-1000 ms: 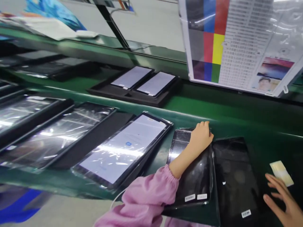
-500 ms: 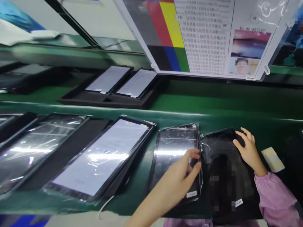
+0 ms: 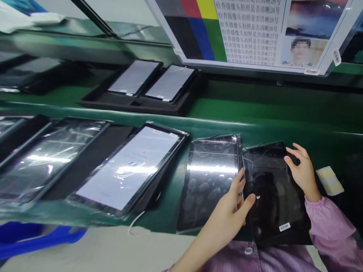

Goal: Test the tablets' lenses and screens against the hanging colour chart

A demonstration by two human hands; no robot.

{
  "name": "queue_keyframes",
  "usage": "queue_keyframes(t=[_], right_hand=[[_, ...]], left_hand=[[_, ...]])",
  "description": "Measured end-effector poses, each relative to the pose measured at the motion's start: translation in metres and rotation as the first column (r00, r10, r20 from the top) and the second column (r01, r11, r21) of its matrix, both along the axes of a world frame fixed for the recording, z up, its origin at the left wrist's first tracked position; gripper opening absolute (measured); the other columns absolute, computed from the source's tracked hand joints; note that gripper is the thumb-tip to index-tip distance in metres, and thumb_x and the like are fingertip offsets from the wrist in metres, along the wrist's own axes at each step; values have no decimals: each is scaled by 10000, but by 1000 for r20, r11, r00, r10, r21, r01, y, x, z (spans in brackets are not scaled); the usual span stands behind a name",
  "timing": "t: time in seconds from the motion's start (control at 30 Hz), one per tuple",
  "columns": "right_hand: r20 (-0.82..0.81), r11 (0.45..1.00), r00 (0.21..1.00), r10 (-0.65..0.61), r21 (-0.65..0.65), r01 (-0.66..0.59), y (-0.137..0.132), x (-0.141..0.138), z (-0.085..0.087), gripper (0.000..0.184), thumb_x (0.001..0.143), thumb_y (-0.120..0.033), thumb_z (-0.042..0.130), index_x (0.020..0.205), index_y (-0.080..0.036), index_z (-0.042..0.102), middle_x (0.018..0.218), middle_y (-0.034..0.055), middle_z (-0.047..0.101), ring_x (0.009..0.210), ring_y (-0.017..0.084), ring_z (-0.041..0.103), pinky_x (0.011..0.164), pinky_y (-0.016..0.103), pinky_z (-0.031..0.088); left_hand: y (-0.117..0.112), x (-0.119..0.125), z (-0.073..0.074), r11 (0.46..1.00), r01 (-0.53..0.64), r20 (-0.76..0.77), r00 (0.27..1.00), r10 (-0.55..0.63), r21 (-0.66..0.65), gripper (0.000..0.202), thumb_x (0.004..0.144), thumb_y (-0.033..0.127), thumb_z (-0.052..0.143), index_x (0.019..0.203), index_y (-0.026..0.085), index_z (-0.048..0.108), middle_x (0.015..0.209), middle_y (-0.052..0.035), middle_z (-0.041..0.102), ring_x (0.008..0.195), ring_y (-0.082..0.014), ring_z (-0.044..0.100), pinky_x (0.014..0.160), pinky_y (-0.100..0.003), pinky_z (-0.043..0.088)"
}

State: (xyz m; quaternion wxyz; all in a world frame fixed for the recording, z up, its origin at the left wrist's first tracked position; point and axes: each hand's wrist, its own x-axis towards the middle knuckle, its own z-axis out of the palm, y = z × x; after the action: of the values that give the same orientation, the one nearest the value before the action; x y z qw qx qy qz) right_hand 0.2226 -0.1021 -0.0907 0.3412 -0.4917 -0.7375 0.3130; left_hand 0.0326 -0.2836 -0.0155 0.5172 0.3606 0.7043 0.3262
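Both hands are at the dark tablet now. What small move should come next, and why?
Probably bring the left hand fully onto the left edge of the dark tablet, clear of the film-covered tablet. The right hand rests at the dark tablet's upper right corner, and the two tablets lie almost edge to edge, so a two-handed hold seems safer.

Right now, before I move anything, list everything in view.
near-row tablets: five, black, film-wrapped, on the green conveyor belt; one screen lit, leftmost cut off.
tray: one, black, far side of belt, holding two lit tablets.
dark tablets: count unclear, far left.
test chart: one, colour blocks and printed text, above belt.
pad: one, cream, on belt, right.
cable: one, white, front of belt.
left hand: bare, at the edge of the rightmost tablet.
right hand: bare, on that tablet.
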Motion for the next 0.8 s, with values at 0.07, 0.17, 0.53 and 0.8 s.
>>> queue_keyframes(t=[0.07, 0.17, 0.53, 0.8], right_hand=[[-5, 998, 1000, -24, -62, 23, -7, 5, 3, 498, 980, -576, 534, 1296, -227, 696, 1442, 160, 556, 1248, 331, 595, 1084, 552, 484], [-35, 958, 994, -103, -272, 89, -19, 15, 11, 608, 980, -632, 540, 1453, -251, 570, 1467, 148, 549, 1303, 327, 575, 1089, 517, 499], [-56, 873, 994, -97, -485, 58, -71, 61, 27, 752, 874, -683, 668, 1489, -305, 460, 1584, 105, 440, 1424, 352, 447, 1172, 566, 383], [126, 910, 976, -181, -355, 214, -49, 28, 23, 1161, 641, -712, 821, 1578, -230, 335, 1529, 204, 392, 1407, 440, 404, 1100, 639, 409]], left_hand=[[5, 3, -1, 999, -31, 62, 998, 30, 11, 849, 990, 507, 486, 1663, 188, 79, 853, -81, 738, 939, -290, 715, 835, -414, 550], [15, 6, 0, 1000, -15, 138, 990, 12, 24, 868, 986, 487, 509, 1668, 220, 42, 1148, -167, 742, 675, -216, 671, 709, -394, 558], [-23, 4, -2, 996, 84, 240, 968, -76, -21, 872, 967, 499, 603, 1670, 328, 118, 1479, -206, 587, 753, -210, 682, 625, -333, 551], [3, -15, 2, 993, 80, 224, 970, -97, 86, 772, 969, 499, 572, 1642, 300, 250, 1614, -199, 428, 636, -112, 562, 653, -337, 594]])
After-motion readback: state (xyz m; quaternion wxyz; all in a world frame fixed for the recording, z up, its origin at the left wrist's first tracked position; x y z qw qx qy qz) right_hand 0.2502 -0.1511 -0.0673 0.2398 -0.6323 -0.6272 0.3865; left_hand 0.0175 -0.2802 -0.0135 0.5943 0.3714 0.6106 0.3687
